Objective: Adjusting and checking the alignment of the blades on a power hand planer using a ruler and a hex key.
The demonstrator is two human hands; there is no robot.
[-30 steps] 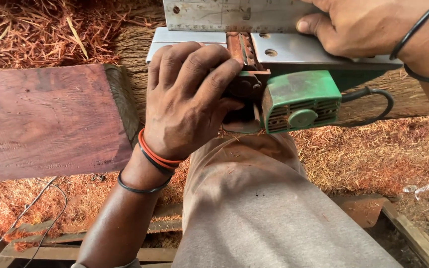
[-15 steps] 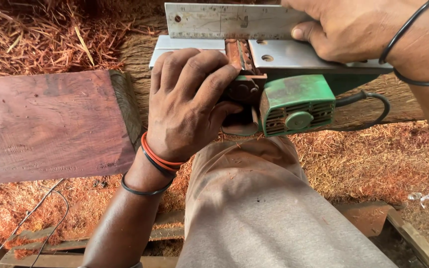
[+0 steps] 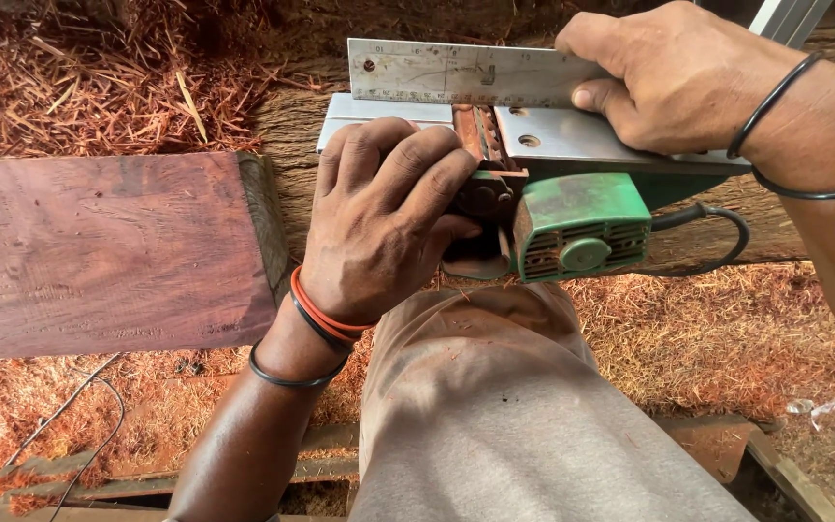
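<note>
A green electric planer (image 3: 582, 222) lies upside down on a rough log, its grey metal sole (image 3: 572, 135) facing up. My left hand (image 3: 379, 217) is curled over the planer's front end, fingers wrapped on the knob beside the reddish blade drum (image 3: 475, 130). My right hand (image 3: 669, 77) presses a steel ruler (image 3: 456, 72) on edge across the sole, thumb on the sole plate. My knee in grey trousers (image 3: 495, 406) is just below the planer.
A reddish planed board (image 3: 99, 251) lies to the left. Red wood shavings (image 3: 79, 87) cover the ground around. The planer's black cord (image 3: 717, 246) loops at its right. Thin wires (image 3: 70, 435) run at lower left, and wooden pallet slats (image 3: 765, 464) sit at lower right.
The view has shifted slightly, so planer and hands sit a little lower in the frame. Both hands keep the same hold on planer and ruler.
</note>
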